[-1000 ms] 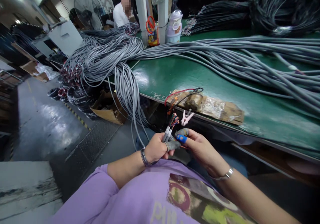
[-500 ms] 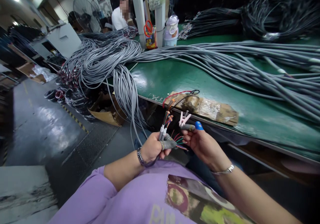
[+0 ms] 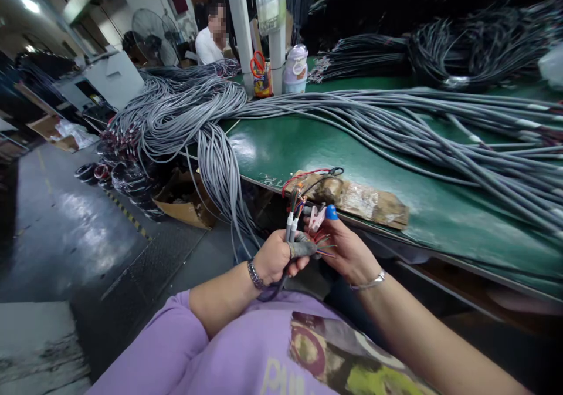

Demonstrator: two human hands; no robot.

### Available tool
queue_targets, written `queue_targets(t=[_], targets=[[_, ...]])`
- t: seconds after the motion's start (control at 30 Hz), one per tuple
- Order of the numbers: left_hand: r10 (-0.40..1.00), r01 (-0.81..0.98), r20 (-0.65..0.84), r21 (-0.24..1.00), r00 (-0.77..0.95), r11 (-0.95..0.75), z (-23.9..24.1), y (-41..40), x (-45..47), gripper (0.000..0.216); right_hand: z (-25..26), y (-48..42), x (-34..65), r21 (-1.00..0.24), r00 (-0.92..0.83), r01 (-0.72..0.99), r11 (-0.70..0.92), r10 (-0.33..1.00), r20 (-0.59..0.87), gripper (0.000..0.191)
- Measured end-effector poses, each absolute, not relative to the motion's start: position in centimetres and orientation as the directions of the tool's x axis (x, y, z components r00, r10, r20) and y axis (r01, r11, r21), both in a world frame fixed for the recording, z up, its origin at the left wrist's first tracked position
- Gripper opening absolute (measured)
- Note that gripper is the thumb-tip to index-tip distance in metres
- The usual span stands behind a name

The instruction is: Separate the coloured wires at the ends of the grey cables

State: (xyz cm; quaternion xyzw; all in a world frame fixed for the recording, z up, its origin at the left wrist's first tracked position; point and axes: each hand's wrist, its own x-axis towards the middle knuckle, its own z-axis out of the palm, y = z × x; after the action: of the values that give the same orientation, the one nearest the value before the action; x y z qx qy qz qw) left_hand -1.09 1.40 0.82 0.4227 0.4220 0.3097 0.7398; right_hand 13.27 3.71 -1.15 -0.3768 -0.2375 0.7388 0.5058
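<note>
My left hand point(image 3: 273, 261) is closed around several grey cables point(image 3: 289, 230) with white bands near their stripped ends. Thin coloured wires point(image 3: 324, 248) fan out to the right past its thumb, which wears a grey cover. Orange and dark wire ends point(image 3: 299, 192) stick up above the white bands. Close beside it, my right hand point(image 3: 347, 254) holds a pale pink clip point(image 3: 315, 218) between thumb and fingers; a blue cover is on that thumb. Its other fingers are partly hidden behind the coloured wires.
In front of me is a green table point(image 3: 272, 148) with long grey cables point(image 3: 373, 110) across it. A taped cardboard strip point(image 3: 365, 198) lies along the near edge. Cable coils point(image 3: 224, 166) hang over the left corner, above a cardboard box point(image 3: 185, 207). A person point(image 3: 209, 46) sits beyond.
My right hand has moved left with the pink clip, up to the cables and coloured wires in my left hand. The left hand keeps its hold. The view has shifted slightly.
</note>
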Motion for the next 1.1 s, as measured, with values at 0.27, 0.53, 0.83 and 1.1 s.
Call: queue_targets(t=[0.27, 0.53, 0.83, 1.1], targets=[[0.809, -0.087, -0.378, 0.884, 0.45, 0.46, 0.8, 1.3, -0.9, 0.043, -1.4, 3.6, 13.0, -0.708, -0.156, -0.618, -0.342, 0.936, -0.317, 0.044], [0.812, -0.094, -0.368, 0.886, 0.453, 0.454, 1.1, 0.5, -1.5, 0.043, -1.6, 3.3, 13.6, -0.691, -0.238, -0.614, -0.383, 0.924, -0.3, 0.05], [0.8, -0.15, -0.338, 0.874, 0.496, 0.462, 1.0, 1.7, -2.0, 0.04, -0.7, 3.3, 13.2, -0.768, -0.12, -0.571, -0.29, 0.955, -0.272, 0.043], [0.757, -0.134, -0.355, 0.856, 0.548, 0.499, 0.7, 2.3, -1.6, 0.04, -2.5, 4.1, 12.9, -0.647, -0.221, -0.677, -0.351, 0.935, -0.276, 0.048]])
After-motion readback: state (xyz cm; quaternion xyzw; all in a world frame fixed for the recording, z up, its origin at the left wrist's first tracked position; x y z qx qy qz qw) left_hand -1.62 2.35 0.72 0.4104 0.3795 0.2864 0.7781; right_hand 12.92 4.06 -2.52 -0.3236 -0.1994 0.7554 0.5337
